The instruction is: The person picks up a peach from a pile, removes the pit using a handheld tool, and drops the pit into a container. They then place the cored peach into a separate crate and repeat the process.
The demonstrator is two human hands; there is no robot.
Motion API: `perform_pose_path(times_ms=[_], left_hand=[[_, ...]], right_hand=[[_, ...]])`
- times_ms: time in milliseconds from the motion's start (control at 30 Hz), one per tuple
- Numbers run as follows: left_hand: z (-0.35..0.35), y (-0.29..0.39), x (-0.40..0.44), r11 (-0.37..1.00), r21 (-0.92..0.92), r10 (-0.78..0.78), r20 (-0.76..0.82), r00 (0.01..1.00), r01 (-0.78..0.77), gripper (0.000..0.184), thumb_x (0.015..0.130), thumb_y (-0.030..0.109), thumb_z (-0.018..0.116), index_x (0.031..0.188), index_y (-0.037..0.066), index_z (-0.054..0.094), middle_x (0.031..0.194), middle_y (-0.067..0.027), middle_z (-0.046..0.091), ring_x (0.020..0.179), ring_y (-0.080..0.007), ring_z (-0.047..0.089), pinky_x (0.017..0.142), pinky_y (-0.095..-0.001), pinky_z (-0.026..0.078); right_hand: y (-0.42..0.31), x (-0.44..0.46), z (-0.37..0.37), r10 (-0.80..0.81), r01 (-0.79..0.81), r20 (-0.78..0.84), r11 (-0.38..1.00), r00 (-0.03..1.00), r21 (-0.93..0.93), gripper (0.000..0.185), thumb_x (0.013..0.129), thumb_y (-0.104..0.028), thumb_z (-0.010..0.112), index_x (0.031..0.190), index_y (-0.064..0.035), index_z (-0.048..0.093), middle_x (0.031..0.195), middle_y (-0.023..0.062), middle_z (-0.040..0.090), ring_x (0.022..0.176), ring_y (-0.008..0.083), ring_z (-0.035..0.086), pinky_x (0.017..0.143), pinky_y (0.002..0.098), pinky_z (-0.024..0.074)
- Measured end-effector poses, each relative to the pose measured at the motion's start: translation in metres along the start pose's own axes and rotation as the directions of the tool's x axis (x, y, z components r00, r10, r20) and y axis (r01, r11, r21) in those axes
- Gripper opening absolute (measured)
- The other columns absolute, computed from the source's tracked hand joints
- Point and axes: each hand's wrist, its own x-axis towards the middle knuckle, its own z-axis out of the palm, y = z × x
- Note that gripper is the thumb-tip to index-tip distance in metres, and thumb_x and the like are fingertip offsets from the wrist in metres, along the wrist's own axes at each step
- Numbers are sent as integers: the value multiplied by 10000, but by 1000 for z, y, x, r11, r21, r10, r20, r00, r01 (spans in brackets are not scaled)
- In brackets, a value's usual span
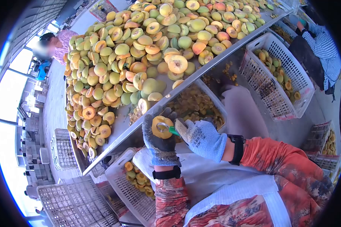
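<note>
Left hand (157,146): gloved, its fingers closed around one fruit half (156,131), cut face up, held just off the near edge of the table (119,121). Right hand (204,140): gloved in blue, grasping the green handle of a tool (173,131), whose metal loop lies against the middle of the cut face. Black bands, two: one at each wrist. Apron (223,196), pale, over patterned red sleeves. On the table, we count one broad pile (121,60) of yellow-green halves, some cut face up, some skin up, spread to the far side. Beyond the hands and below the table edge, we list one bin (215,99) of small orange-brown pieces. To the right, one white crate (254,77) partly filled with halves. Near left, one grey crate (127,191), also with halves; beside it, a larger crate (75,202). Far left, another crate (64,151) on the floor. Persons, we note two nearby: one in pink (62,43) at far left, one in checked sleeves (324,53) at far right.
</note>
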Motion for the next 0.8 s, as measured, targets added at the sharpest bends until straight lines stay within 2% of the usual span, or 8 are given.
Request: perform_pose_path(times_ms=[100, 167, 300, 433, 567, 633, 700, 800], left_hand=[[6, -2, -22, 997, -80, 15, -82, 997, -22, 419, 893, 327, 430, 1146, -2, 487, 1082, -179, 555, 986, -328, 547, 872, -461, 442], [12, -1, -49, 384, 834, 537, 148, 830, -397, 409, 882, 306, 458, 1144, -6, 486, 1081, -172, 557, 969, -322, 557, 833, -432, 474], [-39, 61, -47, 975, 138, 189, -95, 977, -175, 406, 864, 314, 484, 1067, -32, 549, 977, -180, 611, 905, -302, 599, 734, -391, 516], [-96, 123, -55, 15, 1000, 447, 15, 894, -25, 248, 823, -36, 535, 1067, -71, 565, 1020, -133, 601, 862, -164, 598, 751, -230, 502], [-61, 113, 24, 400, 914, 445, -137, 885, -60, 284, 818, -86, 471, 1091, -76, 547, 1048, -153, 601, 877, -167, 604, 771, -235, 493], [-73, 92, 87, 284, 949, 350, 31, 936, -137, 363, 781, 50, 598, 1127, -41, 535, 1048, -136, 615, 904, -223, 613, 771, -284, 494], [-62, 78, 124, -513, 856, 244, 75, 967, 64, 731, 641, 364, 728, 1235, 35, 458, 1166, -168, 544, 1109, -340, 486, 937, -410, 382], [-60, 62, 143, -522, 842, 188, -39, 981, 133, 736, 639, 347, 734, 1251, 58, 443, 1198, -164, 518, 1147, -315, 452, 949, -424, 361]], right_hand=[[-15, -6, -1, -82, 81, -29, 997, 996, -18, 472, 767, -186, 562, 1161, 45, 441, 841, 144, 584, 624, 248, 592, 492, 343, 450], [-23, -8, 4, -27, 34, -23, 882, 999, 469, 420, 779, -187, 572, 1134, 9, 462, 799, 148, 596, 614, 273, 597, 505, 364, 460], [-15, -2, 2, 11, 63, -108, 752, 994, 656, 388, 761, -222, 626, 1062, -23, 484, 731, 152, 595, 639, 309, 611, 537, 389, 467], [26, 1, 4, 195, -249, 155, 756, 968, 606, 400, 751, -254, 648, 1054, -54, 479, 777, 165, 607, 684, 342, 607, 577, 409, 475], [40, 3, 16, 205, -277, 188, 654, 961, 704, 410, 757, -259, 646, 1059, -44, 471, 784, 188, 597, 714, 367, 597, 618, 422, 475], [47, 4, 14, 210, -317, 238, 642, 948, 698, 416, 755, -264, 650, 1058, -39, 474, 802, 197, 595, 731, 374, 594, 631, 421, 475], [56, 1, 13, 238, -371, 284, 614, 929, 697, 419, 752, -260, 654, 1063, -41, 478, 823, 197, 594, 751, 373, 594, 645, 415, 475], [72, -2, 11, 265, -391, 287, 598, 920, 700, 422, 748, -251, 664, 1072, -43, 491, 851, 185, 600, 785, 363, 596, 678, 395, 479]])
